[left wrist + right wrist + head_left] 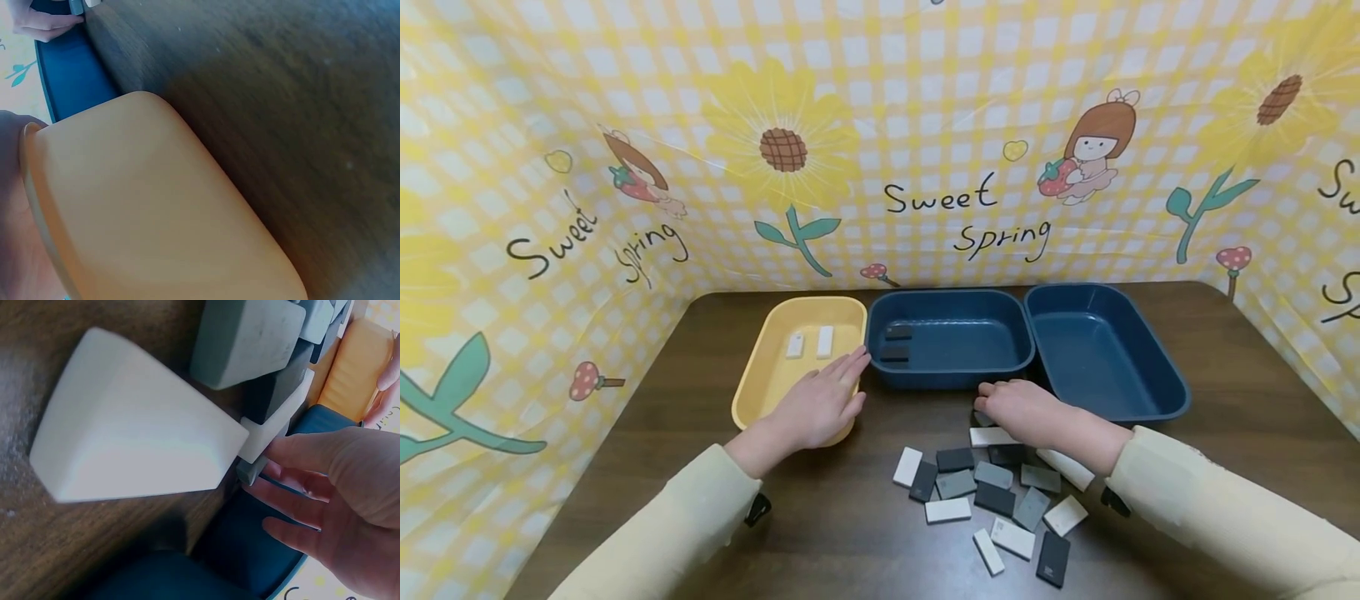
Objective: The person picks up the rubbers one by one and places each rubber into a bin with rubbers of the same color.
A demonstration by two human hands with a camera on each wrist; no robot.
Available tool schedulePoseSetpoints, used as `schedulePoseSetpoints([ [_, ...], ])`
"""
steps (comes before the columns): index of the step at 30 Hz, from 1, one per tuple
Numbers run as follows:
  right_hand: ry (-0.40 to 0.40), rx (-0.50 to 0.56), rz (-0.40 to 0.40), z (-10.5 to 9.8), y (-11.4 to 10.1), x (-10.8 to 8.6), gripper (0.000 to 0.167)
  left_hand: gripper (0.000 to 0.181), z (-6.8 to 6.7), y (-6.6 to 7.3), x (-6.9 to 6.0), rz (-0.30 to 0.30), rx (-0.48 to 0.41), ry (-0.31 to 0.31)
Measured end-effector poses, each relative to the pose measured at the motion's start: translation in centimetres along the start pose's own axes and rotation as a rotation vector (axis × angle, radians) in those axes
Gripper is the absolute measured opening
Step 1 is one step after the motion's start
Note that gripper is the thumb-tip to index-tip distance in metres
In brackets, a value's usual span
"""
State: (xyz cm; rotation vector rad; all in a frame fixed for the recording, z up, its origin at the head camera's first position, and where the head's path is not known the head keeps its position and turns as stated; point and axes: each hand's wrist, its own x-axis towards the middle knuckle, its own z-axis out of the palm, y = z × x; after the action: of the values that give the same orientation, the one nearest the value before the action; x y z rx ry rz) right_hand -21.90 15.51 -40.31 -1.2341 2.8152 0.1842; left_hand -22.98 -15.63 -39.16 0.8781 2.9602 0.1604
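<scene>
Just before the near wall of the middle blue tray (958, 346), the person's right grip (1026, 410) is closing its thumb and fingertips around a small gray block (250, 470), low over the worktop (700, 508). Right beside that block, a white block (988, 437) is lying partly behind the same grip, and a long white block (1069, 468) is resting under the wrist. Toward the person, a loose cluster of white, black and gray blocks is spreading over the worktop; among them a black block (1053, 559) is lying nearest the person, with a narrow white block (988, 552) to its left and a gray block (1032, 508) farther back.

Over the yellow tray (756, 400), the left grip (823, 400) is reaching across the right-hand rim with its fingers extended, holding nothing; its fingertips are lying at the border with the middle blue tray. Whether the palm is pressing on the rim, I cannot tell. Inside the yellow tray, two white blocks (825, 342) are lying apart, one shorter than the other. Inside the middle blue tray, two black blocks (895, 354) are resting toward the left end. The right blue tray (1093, 358) is standing next to it, angled outward. Behind everything, a yellow checked cloth (925, 100) is hanging.
</scene>
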Motion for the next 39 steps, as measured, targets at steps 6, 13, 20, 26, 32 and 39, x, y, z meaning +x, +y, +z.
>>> schedulePoseSetpoints([
  [6,0.010,-0.030,-0.008,-0.2,0.0,-0.1,0.017,0.060,-0.2,0.1,-0.1,0.007,-0.008,0.007],
  [13,0.074,0.001,0.013,-1.2,-0.1,-0.7,0.015,0.060,-0.1,-0.2,-0.1,0.002,-0.007,0.010],
  [20,0.125,0.103,0.021,-3.0,-0.1,-1.9,0.018,0.059,-0.3,0.0,-0.2,-0.013,0.010,0.004],
  [26,0.223,0.141,0.040,-4.8,0.7,-3.1,0.024,0.052,-1.5,1.3,1.5,-0.043,0.078,0.026],
  [32,0.298,0.178,0.149,-6.9,3.0,-3.7,0.028,0.055,-2.2,3.7,4.1,-0.012,0.113,0.030],
  [39,0.304,0.276,0.352,-8.8,7.3,-3.6,0.025,0.061,-2.4,7.5,7.0,0.143,0.170,-0.023],
])
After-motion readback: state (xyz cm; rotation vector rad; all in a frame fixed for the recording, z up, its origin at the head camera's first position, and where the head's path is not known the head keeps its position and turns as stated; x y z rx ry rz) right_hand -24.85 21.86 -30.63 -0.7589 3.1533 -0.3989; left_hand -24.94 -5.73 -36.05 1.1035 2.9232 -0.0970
